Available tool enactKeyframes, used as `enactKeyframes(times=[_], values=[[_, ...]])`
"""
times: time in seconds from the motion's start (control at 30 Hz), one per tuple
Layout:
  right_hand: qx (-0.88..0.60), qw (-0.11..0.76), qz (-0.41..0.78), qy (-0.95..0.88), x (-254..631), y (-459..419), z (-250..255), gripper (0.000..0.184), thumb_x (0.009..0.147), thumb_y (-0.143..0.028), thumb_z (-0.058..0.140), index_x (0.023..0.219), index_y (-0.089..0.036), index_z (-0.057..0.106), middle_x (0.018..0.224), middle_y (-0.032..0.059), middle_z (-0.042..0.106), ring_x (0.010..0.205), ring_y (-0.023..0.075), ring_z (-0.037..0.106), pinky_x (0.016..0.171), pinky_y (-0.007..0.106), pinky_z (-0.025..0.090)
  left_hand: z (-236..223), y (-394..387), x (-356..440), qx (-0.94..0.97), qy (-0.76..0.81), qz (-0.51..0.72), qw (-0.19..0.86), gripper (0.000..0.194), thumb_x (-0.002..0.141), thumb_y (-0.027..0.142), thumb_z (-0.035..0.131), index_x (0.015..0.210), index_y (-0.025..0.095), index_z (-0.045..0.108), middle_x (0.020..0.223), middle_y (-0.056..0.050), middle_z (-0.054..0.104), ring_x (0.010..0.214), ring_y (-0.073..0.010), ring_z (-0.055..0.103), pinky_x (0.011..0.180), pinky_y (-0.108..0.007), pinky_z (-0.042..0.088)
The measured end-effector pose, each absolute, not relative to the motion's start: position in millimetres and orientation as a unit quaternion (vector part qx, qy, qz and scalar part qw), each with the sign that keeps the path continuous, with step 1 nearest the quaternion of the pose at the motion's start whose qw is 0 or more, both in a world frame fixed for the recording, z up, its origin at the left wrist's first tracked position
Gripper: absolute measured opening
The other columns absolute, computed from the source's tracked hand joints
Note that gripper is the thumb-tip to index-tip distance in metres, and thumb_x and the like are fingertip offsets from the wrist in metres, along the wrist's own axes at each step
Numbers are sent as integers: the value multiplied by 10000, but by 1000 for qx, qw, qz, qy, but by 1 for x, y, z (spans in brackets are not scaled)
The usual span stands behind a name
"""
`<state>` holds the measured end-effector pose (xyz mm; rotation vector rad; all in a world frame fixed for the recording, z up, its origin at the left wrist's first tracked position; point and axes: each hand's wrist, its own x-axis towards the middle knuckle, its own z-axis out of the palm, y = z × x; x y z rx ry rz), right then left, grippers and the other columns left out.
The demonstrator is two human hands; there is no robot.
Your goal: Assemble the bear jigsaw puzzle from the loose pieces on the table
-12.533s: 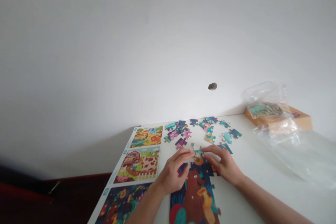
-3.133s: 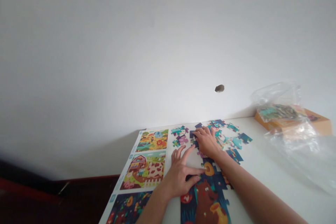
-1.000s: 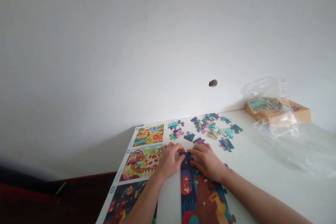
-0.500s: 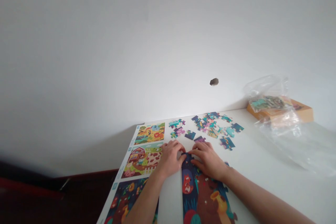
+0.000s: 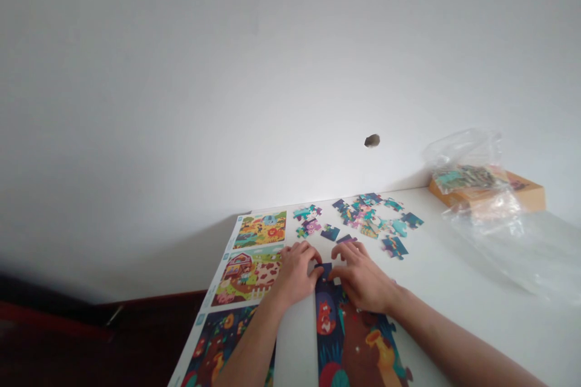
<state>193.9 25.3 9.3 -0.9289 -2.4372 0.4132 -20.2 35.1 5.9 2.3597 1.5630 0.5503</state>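
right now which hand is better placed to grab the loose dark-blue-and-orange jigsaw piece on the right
Right hand, probably: it's nearer that jigsaw piece; the left hand is at the bear puzzle.

The right hand [image 5: 362, 277], fingertips [image 5: 335, 253] parted, faces the curled left hand [image 5: 295, 272], whose grip is hard to judge.

I see a bare left hand [image 5: 296, 271] and a bare right hand [image 5: 364, 279], both with slim fingers [image 5: 341, 250] and narrow wrists [image 5: 392, 296], joining slender, smooth-looking forearms [image 5: 447, 331] that are uncovered as far up as they show.
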Motion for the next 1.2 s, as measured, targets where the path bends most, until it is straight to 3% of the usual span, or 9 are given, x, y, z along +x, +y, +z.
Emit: enactKeyframes(times=[0.17,0.33,0.5,0.63,0.73,0.83,1.0,1.2], values=[[-389,295,149,-860,201,34,5,623,692,11,416,1250,-226,558,1112,82,541,1053,227,499,935,382,387,9,33,-20,813,535,191,129,105,812,194,646,907,239,651,1002,-46,628,1038,-269,563,928,-412,371],[-534,291,82,-790,215,53,-8,501,711,26,400,1057,-228,660,1078,84,576,1046,243,510,938,402,382,13,31,-20,847,475,194,140,306,777,291,727,1076,273,665,1187,-64,577,1148,-295,498,1016,-452,345],[-553,242,67,-795,215,58,-15,394,866,-99,450,1165,-258,652,1315,95,546,1208,285,467,992,450,382,10,30,-19,856,461,180,146,360,733,332,781,1076,287,681,1303,-70,537,1250,-336,411,1084,-510,285],[-473,208,76,-853,209,51,-10,388,951,-204,428,1296,-290,583,1472,61,466,1386,314,314,1104,561,248,5,31,-19,849,481,191,110,289,782,358,735,1058,284,687,1355,-55,529,1298,-349,363,1099,-531,267],[-460,178,102,-864,207,48,-8,357,974,-275,418,1293,-289,580,1430,58,524,1398,326,308,1112,631,171,-2,35,-20,803,557,209,38,257,858,354,645,1105,287,680,1362,-45,548,1289,-363,372,1071,-567,278],[-477,178,107,-854,208,49,-9,322,978,-295,418,1233,-287,614,1380,42,569,1378,315,342,1123,618,158,-10,39,-23,756,620,209,-8,287,886,347,607,1163,295,664,1355,-39,574,1281,-387,385,1039,-590,295],[-517,209,66,-828,208,52,-12,260,945,-268,482,1119,-279,675,1275,46,625,1284,287,435,1141,558,172,-16,41,-24,761,622,186,-10,295,884,357,604,1169,305,662,1372,-30,571,1276,-400,401,1005,-605,327],[-575,231,47,-783,209,55,-16,281,914,-156,480,1035,-273,705,1228,42,648,1222,293,474,1105,568,219,-11,38,-20,810,560,175,11,383,908,382,577,1288,332,592,1495,14,461,1328,-393,344,1048,-608,299]])
